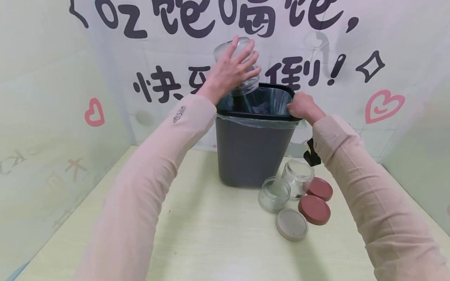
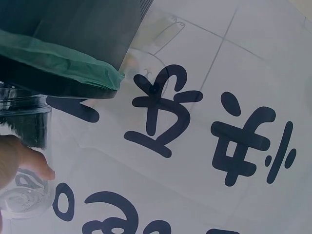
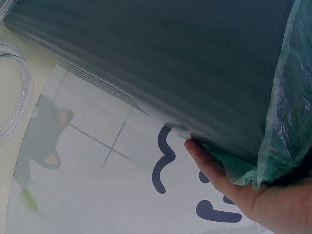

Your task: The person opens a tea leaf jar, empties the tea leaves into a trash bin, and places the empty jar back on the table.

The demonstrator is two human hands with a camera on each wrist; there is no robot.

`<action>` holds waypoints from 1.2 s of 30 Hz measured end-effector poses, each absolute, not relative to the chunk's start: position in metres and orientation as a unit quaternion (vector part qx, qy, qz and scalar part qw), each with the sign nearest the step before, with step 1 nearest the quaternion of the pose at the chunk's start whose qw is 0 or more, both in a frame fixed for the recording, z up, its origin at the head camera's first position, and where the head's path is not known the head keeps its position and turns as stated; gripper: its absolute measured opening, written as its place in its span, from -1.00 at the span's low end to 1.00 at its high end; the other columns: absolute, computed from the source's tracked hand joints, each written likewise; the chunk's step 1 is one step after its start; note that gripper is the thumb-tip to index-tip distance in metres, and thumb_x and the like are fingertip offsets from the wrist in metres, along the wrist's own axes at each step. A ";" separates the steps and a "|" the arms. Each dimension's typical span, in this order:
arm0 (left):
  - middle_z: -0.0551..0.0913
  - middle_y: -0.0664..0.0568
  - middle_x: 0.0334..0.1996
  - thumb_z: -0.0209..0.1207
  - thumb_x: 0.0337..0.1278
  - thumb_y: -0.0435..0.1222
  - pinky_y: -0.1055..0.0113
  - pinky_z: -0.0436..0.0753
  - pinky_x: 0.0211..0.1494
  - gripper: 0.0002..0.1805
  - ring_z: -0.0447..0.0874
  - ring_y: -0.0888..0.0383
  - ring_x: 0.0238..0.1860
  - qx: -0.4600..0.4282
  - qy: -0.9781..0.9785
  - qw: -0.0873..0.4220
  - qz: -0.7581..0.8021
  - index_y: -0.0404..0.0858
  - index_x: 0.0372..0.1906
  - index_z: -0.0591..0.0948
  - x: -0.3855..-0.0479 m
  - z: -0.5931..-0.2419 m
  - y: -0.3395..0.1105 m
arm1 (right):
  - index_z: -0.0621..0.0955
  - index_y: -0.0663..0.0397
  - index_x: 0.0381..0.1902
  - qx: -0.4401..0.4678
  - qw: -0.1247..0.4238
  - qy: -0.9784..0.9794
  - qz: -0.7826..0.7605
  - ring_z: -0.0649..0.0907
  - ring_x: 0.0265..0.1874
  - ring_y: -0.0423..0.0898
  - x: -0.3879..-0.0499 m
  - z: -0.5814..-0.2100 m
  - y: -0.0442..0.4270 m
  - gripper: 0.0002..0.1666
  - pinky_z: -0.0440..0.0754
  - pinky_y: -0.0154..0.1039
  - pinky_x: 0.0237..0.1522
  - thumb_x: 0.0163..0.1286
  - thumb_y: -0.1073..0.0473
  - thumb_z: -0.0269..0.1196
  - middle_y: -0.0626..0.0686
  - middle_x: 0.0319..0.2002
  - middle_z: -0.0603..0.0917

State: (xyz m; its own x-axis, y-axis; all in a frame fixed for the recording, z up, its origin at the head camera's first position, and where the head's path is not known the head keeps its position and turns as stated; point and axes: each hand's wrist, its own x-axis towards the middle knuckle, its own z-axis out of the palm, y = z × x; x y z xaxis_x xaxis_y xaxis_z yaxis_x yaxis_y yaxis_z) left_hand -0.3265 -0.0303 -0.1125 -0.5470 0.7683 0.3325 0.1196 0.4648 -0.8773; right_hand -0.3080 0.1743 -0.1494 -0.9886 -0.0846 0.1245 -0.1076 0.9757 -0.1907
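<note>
A clear jar is tipped mouth-down over the grey trash bin. My left hand grips it with the fingers spread round its side. The left wrist view shows the jar with its threaded neck at the bin's black rim; a dark patch shows through the glass, and I cannot tell what it is. On the bin's right side my right hand holds the rim and the thin green bag folded over it. The bin stands upright on the table.
Right of the bin stand two open clear jars, a short one and a taller one with dark specks inside. Beside them lie two red lids and a beige lid. A printed wall sheet rises behind the table.
</note>
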 end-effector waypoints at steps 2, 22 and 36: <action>0.05 -0.12 0.33 0.19 -0.15 -0.45 -0.10 -0.02 0.29 -0.12 -0.13 -0.12 0.34 -0.294 -0.762 0.373 0.440 -0.01 0.33 0.07 -0.326 -0.112 -0.029 | 0.36 0.35 -0.57 0.047 0.056 -0.992 0.101 0.43 -0.35 0.17 -0.308 -0.149 0.175 -0.74 0.40 -0.01 -0.17 0.23 0.28 -0.14 0.31 -0.37 0.39; -0.01 -0.13 0.35 0.26 -0.44 -0.65 -0.08 -0.01 0.30 0.12 -0.15 -0.14 0.34 -0.325 -0.666 0.370 0.560 -0.05 0.35 0.00 -0.324 -0.117 -0.026 | 0.37 0.33 -0.58 0.041 0.044 -0.991 0.119 0.43 -0.41 0.12 -0.308 -0.149 0.175 -0.72 0.38 -0.13 -0.30 0.26 0.27 -0.15 0.21 -0.48 0.35; 0.03 -0.11 0.33 0.26 -0.32 -0.55 -0.03 0.02 0.30 0.05 -0.13 -0.10 0.34 -0.383 -0.624 0.351 0.583 0.01 0.35 0.02 -0.326 -0.123 -0.033 | 0.33 0.27 -0.64 0.044 0.045 -0.992 0.111 0.41 -0.45 0.10 -0.309 -0.149 0.176 -0.70 0.37 -0.14 -0.32 0.26 0.27 -0.16 0.18 -0.51 0.33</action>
